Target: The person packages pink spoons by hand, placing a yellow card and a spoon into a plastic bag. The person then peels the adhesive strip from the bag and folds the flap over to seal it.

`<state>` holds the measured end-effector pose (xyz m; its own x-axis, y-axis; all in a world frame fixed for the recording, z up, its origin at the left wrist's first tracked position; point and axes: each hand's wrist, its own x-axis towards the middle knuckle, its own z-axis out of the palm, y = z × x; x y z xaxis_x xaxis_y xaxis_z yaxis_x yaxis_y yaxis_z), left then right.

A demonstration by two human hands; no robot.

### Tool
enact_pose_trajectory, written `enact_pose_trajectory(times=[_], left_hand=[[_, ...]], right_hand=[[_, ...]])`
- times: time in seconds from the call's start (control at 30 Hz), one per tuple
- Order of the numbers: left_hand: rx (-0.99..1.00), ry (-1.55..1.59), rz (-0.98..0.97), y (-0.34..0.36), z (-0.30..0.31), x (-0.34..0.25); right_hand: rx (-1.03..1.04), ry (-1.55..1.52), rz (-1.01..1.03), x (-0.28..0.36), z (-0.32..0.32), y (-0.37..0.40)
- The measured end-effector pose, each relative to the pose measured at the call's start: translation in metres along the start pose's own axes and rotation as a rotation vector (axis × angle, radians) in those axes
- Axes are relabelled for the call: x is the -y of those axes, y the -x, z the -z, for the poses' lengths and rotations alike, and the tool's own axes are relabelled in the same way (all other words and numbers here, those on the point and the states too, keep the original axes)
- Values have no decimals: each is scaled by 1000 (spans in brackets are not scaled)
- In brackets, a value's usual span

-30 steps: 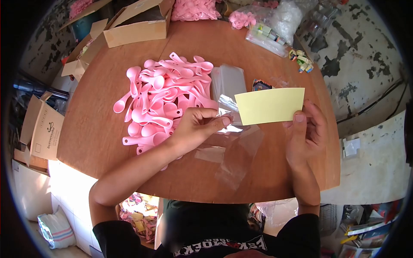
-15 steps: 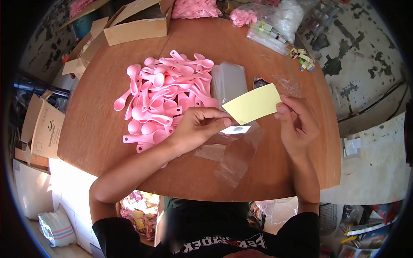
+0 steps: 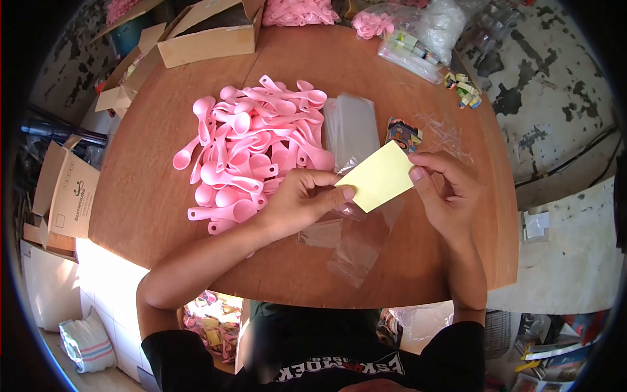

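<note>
A pale yellow card [image 3: 377, 178] is pinched at its right end between the thumb and finger of my right hand [image 3: 450, 193]. Its left corner meets the thumb of my left hand [image 3: 307, 201]. That hand is closed on a clear plastic bag [image 3: 351, 211], which shows only in glimpses around the thumb and behind the card. Left of my hands lies a heap of pink plastic spoons [image 3: 251, 140]. Behind the card rest a stack of clear plastic bags [image 3: 353, 127] and a dark printed card [image 3: 405, 134].
More clear plastic [image 3: 356, 258] lies on the table's [image 3: 274, 277] near side. An open cardboard box [image 3: 209, 42] stands at the far left edge. Small folded labels [image 3: 464, 90] and bagged packs [image 3: 410, 55] sit at the far right, near a bag of pink pieces [image 3: 300, 12].
My right hand has brought the yellow card down and slightly left, so its corner now meets my left thumb. More of the dark printed card shows behind it.
</note>
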<state>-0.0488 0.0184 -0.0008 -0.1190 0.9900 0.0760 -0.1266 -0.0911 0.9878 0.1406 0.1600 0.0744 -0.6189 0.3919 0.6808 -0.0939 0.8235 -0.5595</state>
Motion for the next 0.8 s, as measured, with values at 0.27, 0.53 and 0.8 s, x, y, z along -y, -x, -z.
enact_pose_trajectory(times=[0.27,0.53,0.8], left_hand=[[41,14,-29,1,-4,5],[26,-99,19,3,-6,5],[51,-262,11,2,-5,5]], right_hand=[[370,-57,-45,1,1,-3],[539,-162,-34,-11,-2,-2],[654,-228,-74,-16,0,3]])
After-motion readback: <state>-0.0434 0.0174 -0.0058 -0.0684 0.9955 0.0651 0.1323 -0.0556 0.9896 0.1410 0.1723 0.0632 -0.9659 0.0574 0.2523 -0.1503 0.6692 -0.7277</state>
